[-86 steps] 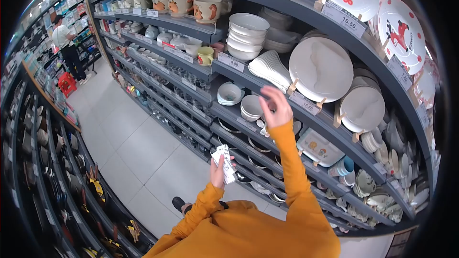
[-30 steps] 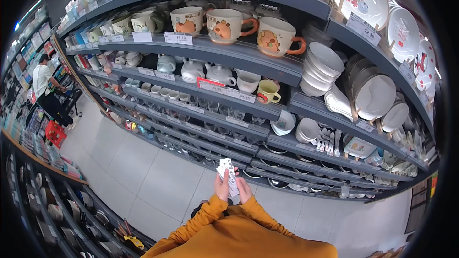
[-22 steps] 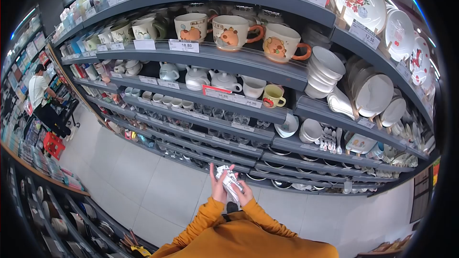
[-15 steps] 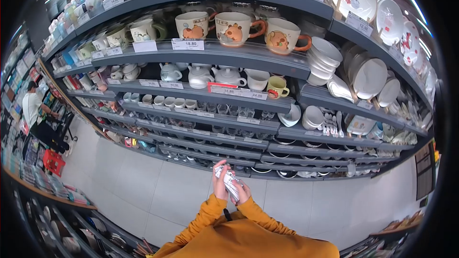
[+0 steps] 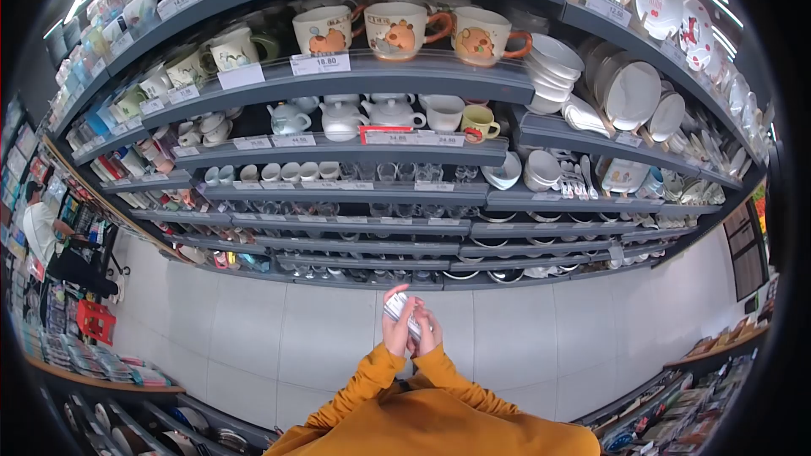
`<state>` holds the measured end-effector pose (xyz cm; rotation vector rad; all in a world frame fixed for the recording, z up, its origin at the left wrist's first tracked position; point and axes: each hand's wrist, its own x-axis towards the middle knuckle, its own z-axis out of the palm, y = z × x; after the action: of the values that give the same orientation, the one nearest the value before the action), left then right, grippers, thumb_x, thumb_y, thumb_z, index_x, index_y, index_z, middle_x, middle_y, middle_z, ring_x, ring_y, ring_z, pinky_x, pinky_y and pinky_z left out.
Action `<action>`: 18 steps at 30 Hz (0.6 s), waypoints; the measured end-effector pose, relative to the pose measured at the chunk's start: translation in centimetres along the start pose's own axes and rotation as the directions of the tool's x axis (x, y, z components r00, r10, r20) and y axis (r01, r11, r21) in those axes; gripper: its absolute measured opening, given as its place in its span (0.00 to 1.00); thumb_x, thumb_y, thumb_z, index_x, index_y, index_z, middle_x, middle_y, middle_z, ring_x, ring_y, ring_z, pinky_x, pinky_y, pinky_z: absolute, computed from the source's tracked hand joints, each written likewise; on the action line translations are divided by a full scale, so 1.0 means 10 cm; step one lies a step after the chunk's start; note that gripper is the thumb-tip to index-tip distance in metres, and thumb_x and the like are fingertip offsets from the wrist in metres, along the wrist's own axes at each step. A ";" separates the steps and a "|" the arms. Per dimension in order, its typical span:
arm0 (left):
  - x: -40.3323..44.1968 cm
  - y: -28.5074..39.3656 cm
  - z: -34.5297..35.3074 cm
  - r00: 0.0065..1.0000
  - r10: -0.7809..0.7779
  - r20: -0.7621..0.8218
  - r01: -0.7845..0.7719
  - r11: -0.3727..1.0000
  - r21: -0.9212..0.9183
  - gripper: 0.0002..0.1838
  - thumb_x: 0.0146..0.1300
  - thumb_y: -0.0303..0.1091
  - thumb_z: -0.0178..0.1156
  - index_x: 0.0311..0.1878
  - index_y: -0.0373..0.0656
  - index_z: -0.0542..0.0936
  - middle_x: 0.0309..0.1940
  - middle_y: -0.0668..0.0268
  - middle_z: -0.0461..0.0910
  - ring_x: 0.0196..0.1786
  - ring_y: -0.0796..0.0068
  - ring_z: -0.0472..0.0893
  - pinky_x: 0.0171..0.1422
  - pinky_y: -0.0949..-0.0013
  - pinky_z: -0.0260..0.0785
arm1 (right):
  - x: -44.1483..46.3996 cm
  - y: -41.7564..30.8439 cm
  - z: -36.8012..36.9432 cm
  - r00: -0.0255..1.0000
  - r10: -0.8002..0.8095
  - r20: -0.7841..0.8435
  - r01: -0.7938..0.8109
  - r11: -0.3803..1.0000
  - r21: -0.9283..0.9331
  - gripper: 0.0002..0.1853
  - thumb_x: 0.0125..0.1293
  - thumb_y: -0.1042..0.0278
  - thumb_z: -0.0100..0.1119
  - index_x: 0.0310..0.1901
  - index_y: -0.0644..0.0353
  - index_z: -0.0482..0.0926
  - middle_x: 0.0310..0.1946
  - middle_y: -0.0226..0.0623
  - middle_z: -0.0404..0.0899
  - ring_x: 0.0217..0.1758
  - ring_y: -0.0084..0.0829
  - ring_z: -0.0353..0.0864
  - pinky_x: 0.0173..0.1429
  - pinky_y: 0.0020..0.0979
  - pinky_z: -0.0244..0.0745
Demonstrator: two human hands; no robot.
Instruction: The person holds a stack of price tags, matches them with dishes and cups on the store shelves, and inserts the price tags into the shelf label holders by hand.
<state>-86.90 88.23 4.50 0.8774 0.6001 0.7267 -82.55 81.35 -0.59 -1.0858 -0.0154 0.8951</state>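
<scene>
In front of my body, a small stack of white printed price tags (image 5: 400, 307) sits between my two hands. My left hand (image 5: 393, 334) is wrapped round its left side, with the fingertips at the upper edge. My right hand (image 5: 429, 332) closes on the lower right part, and its fingers cover some of the stack. The print is too small to read. Both hands are above the floor, well apart from the shelves.
Ahead, a tall shelf unit carries animal-face mugs (image 5: 397, 31), teapots (image 5: 345, 121), glasses and white plates (image 5: 634, 95). Price tags line the shelf edges. Pale tiled floor (image 5: 329, 329) lies below. At left are a person (image 5: 42, 232) and a red basket (image 5: 95, 322).
The view has tilted down and shifted, so the shelves sit higher in the picture. The tags are turned differently, and my hands have drawn closer together around them.
</scene>
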 end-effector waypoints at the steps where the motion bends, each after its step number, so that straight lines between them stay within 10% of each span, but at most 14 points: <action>1: -0.01 0.02 0.07 1.000 0.006 -0.006 -0.006 1.000 0.008 0.18 0.69 0.32 0.53 0.60 0.45 0.64 0.39 0.63 0.75 0.33 0.79 0.76 0.35 0.76 0.70 | -0.02 -0.07 0.00 1.000 -0.003 0.030 0.003 1.000 0.006 0.13 0.66 0.59 0.56 0.43 0.60 0.71 0.25 0.36 0.74 0.12 0.23 0.68 0.12 0.24 0.57; 3: 0.03 0.08 0.17 0.999 0.004 -0.054 -0.008 0.997 -0.083 0.18 0.70 0.32 0.51 0.61 0.47 0.63 0.32 0.65 0.73 0.32 0.78 0.75 0.36 0.75 0.71 | -0.03 -0.24 0.01 0.995 -0.013 0.099 0.012 1.000 0.016 0.12 0.67 0.61 0.56 0.43 0.59 0.71 0.25 0.37 0.74 0.11 0.23 0.66 0.11 0.25 0.56; 8: 0.03 -0.12 0.26 0.985 0.104 -0.139 -0.133 0.967 -0.219 0.22 0.70 0.31 0.50 0.65 0.51 0.60 0.27 0.67 0.68 0.28 0.76 0.72 0.42 0.66 0.72 | 0.25 -0.07 -0.36 0.950 -0.200 0.239 0.281 0.882 -0.378 0.25 0.72 0.51 0.47 0.56 0.67 0.71 0.47 0.40 0.77 0.57 0.28 0.72 0.51 0.27 0.72; 10: 0.02 -0.14 0.25 0.949 0.167 -0.269 -0.233 0.943 -0.238 0.20 0.71 0.33 0.50 0.64 0.51 0.62 0.26 0.67 0.68 0.27 0.75 0.71 0.44 0.62 0.71 | 0.60 -0.51 -0.47 0.876 -0.007 0.482 0.195 0.920 -0.340 0.30 0.75 0.49 0.33 0.37 0.69 0.79 0.29 0.38 0.80 0.32 0.26 0.78 0.38 0.29 0.72; 13: 0.05 -0.28 -0.08 0.932 -0.032 -0.361 -0.123 0.908 -0.400 0.19 0.70 0.36 0.52 0.62 0.46 0.64 0.26 0.67 0.70 0.26 0.73 0.73 0.40 0.62 0.73 | 1.08 -1.35 -0.06 0.816 -0.443 0.371 0.577 0.650 -0.495 0.15 0.72 0.62 0.47 0.33 0.64 0.77 0.24 0.35 0.76 0.21 0.25 0.73 0.28 0.29 0.68; 14: 0.04 -0.31 -0.13 0.936 -0.056 -0.348 -0.069 0.939 -0.336 0.17 0.70 0.40 0.52 0.59 0.46 0.67 0.27 0.66 0.71 0.26 0.73 0.74 0.38 0.64 0.74 | 1.31 -1.57 0.04 0.626 -0.639 0.447 0.716 0.242 -0.655 0.08 0.67 0.66 0.54 0.36 0.62 0.76 0.30 0.38 0.77 0.22 0.30 0.75 0.29 0.30 0.70; 18: -0.03 -0.38 -0.15 0.960 -0.200 -0.196 0.119 0.925 -0.361 0.19 0.69 0.45 0.54 0.54 0.41 0.70 0.31 0.63 0.76 0.30 0.70 0.78 0.34 0.67 0.74 | 2.18 -1.91 0.15 0.626 -0.608 0.488 0.549 -0.101 -0.830 0.16 0.63 0.60 0.56 0.51 0.54 0.72 0.50 0.39 0.74 0.35 0.46 0.81 0.40 0.45 0.75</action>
<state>-86.94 87.02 0.57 0.4136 0.7149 0.7608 -56.95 93.23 6.08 -2.0393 -1.1448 -0.1780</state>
